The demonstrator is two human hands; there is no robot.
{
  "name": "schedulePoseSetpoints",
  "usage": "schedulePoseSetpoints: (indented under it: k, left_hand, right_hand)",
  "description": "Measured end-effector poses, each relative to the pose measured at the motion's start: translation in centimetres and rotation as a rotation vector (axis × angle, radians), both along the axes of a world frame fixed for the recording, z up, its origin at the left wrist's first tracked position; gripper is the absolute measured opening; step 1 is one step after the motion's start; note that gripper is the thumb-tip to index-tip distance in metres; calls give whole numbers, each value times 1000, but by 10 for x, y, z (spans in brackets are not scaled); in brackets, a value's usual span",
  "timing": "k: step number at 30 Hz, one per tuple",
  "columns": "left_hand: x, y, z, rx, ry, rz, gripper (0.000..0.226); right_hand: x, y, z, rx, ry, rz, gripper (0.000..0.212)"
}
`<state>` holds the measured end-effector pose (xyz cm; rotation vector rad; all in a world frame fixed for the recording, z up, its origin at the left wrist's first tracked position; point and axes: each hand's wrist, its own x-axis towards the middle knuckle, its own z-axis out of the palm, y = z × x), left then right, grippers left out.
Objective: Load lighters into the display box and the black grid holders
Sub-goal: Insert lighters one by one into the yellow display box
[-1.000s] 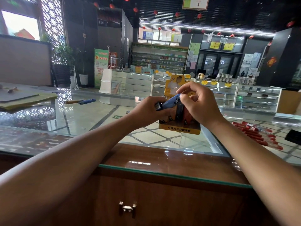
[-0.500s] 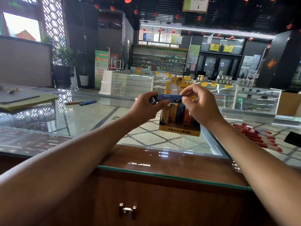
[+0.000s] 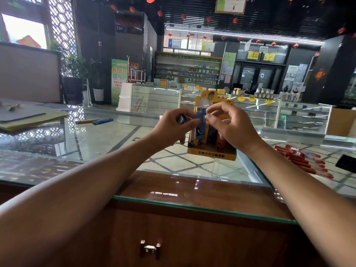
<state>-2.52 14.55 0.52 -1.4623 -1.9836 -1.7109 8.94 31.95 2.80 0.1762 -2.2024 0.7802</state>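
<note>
My right hand (image 3: 229, 126) pinches a blue lighter (image 3: 199, 125) near its top between thumb and forefinger, the other fingers loosely curled above it. The lighter stands upright, metal head up, its lower end at the front left slot of the box (image 3: 212, 156); I cannot tell if it is seated there. My left hand (image 3: 171, 130) is curled round a dark lighter (image 3: 182, 119), of which only the square end shows, and its thumb reaches across to touch the blue lighter's side.

The box is yellow card with a tall header at the back and black print along its front lip. It stands on the glass counter (image 3: 107, 143), just beyond my hands. More lighters stand upright in it, a dark blue one and a red one among them, partly hidden by my right hand.

To the right lies a heap of red lighters (image 3: 300, 160), with a black object (image 3: 346, 163) at the frame's edge beside them. Well off to the left lie two loose lighters (image 3: 96, 122), one blue and one brown, end to end, and farther left a pile of papers (image 3: 28, 118).
</note>
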Motion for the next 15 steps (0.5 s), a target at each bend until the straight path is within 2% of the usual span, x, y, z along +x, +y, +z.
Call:
schedulePoseSetpoints:
  k: [7,15]
  left_hand:
    - [-3,0,-3,-56,65,-33,7]
    - [-5,2,-4,-51,55,-31,15]
  right_hand:
    - [0,-1,0,-16,5,63,15]
    - [-3,5,0,-48,15,41,7]
